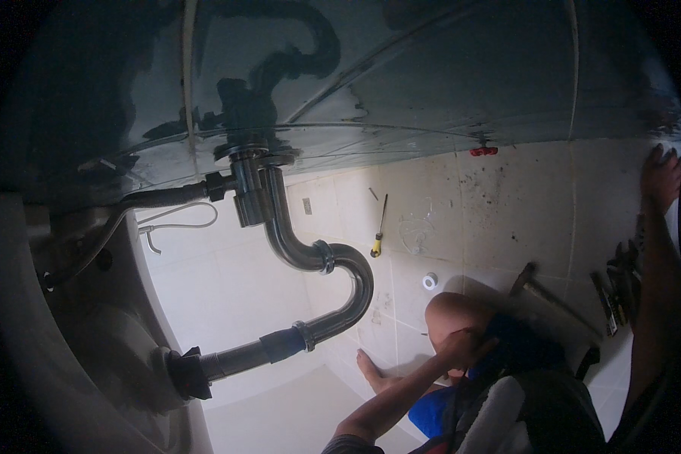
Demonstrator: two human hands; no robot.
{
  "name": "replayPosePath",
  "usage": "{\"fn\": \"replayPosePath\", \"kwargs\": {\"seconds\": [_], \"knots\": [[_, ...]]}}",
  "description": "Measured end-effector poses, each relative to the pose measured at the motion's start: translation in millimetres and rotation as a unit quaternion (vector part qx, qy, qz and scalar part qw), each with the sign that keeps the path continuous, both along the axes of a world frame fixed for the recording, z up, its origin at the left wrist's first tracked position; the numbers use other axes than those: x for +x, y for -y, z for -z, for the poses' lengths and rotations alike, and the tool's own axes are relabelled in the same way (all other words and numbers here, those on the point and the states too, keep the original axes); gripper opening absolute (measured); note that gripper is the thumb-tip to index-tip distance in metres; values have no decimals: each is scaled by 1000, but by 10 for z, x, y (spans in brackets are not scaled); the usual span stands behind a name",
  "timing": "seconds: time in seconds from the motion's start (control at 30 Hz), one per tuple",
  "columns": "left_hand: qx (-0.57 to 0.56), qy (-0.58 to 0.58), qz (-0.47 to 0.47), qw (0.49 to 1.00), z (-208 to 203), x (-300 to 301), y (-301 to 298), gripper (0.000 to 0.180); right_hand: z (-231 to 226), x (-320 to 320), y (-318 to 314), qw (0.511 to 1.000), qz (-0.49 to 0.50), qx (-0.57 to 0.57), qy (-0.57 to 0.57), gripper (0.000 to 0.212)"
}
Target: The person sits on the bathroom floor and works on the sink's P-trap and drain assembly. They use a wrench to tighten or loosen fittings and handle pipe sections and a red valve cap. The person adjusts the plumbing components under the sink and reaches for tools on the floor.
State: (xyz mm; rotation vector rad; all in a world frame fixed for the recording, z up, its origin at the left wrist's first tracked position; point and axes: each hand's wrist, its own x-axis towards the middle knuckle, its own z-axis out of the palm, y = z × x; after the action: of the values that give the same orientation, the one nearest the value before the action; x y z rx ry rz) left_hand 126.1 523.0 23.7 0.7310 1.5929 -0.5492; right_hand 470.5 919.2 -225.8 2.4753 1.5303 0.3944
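I look up from the floor at the underside of a dark basin [431, 83]. A chrome S-shaped drain trap [333, 265] hangs from the drain fitting [250, 185] and runs down-left to a black collar [189, 372] at the wall. My left hand [459, 344] rests on my bent bare knee [450, 310] and holds nothing. Far from the pipe, my right hand [662, 178] is raised at the far right with its fingers spread against the basin's edge.
On the tiled floor [507, 219] lie a yellow-handled screwdriver [378, 236], a white tape roll [430, 281], a hammer [545, 291] and several dark hand tools [617, 291]. A dark hose [155, 199] joins the drain fitting from the left. A small red part [483, 151] sits under the basin rim.
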Motion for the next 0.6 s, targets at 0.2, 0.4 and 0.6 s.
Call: {"fn": "replayPosePath", "kwargs": {"seconds": [0.2, 0.4, 0.6], "knots": [[51, -10, 0, 999, -33, -1, 21, 73, 72, 19, 18, 999, -5, 33, 3, 61], [70, 7, -19, 997, -231, 14, -139, 70, 110, 61, 0, 999, -12, 46, -8, 60], [94, 18, 6, 995, -170, -12, -76, 70, 274, 126, -7, 990, -48, 130, -2, 52]]}}
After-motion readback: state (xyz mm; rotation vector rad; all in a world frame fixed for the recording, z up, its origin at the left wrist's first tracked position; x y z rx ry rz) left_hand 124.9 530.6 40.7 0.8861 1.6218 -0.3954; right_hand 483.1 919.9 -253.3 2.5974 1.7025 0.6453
